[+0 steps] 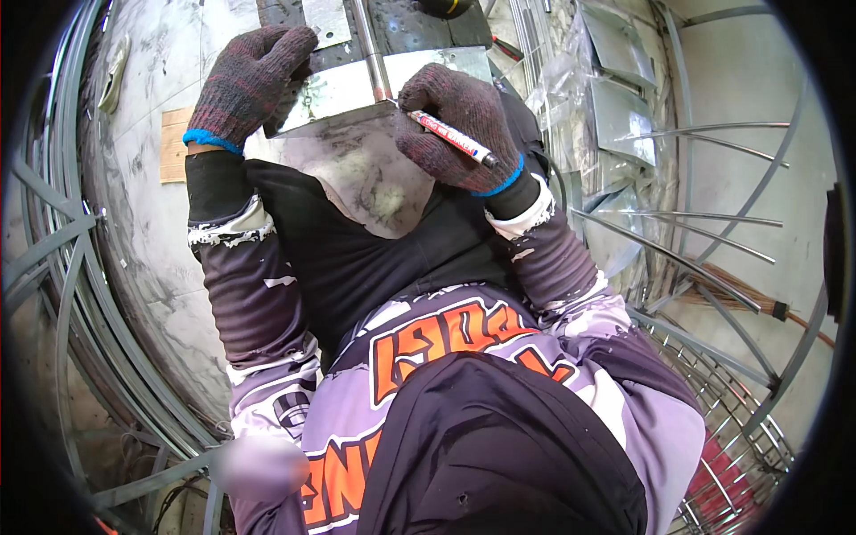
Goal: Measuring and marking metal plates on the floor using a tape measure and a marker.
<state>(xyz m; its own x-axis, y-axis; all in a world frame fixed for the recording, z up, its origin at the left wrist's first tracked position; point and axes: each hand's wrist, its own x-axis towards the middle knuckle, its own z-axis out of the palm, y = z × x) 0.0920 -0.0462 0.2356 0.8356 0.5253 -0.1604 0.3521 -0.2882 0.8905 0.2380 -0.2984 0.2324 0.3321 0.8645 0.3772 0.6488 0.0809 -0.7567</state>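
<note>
A shiny metal sheet (335, 93) lies across a dark work surface in front of me, its near edge angled. On top of it rests a round metal tube (369, 49), its brownish near end at the sheet's near edge. My left hand (252, 87), in a dark knitted glove with a blue cuff, is closed at the sheet's left edge; its fingertips are partly hidden. Gloved alike, my right hand (459, 134) grips a white and red marker pen (453, 140). The pen's tip points toward the tube's near end, and its dark back end toward my wrist.
A smaller plate with holes (327, 21) lies beyond the sheet. Metal sheets (621, 120) in clear plastic and several protruding rods (713, 223) are on the right. Long metal bars (67, 294) line the left, near a cardboard piece (174, 145). A wire basket (727, 401) stands lower right.
</note>
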